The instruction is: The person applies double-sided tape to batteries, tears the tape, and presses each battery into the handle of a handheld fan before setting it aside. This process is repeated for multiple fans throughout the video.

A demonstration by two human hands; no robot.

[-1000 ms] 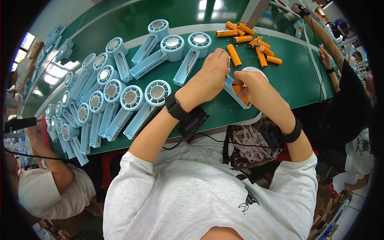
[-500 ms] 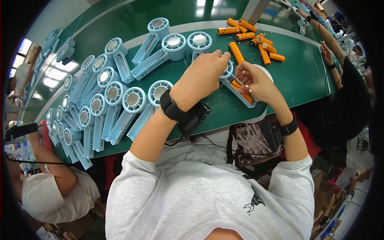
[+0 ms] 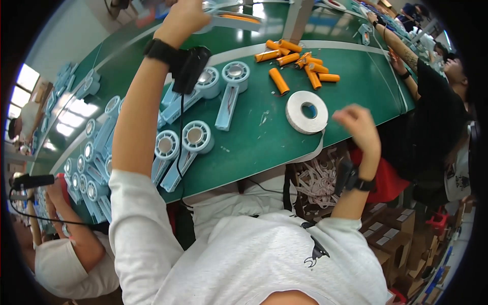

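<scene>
the left hand [image 3: 185, 21] grips a blue fan [image 3: 234, 23] over the desk's [image 3: 254, 140] far side, exact hold blurred; the right hand [image 3: 362, 129] is loosely open, empty. likely light, stiff and slick, the fan suits holding by its handle.

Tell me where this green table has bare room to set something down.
Two patches of the green table: the middle, between the light-blue handheld fans and the white tape roll; and the right, beside the orange cylindrical batteries and beyond the right hand. Crowded: the left, packed with fans, and the far middle, where batteries lie bunched.
</scene>
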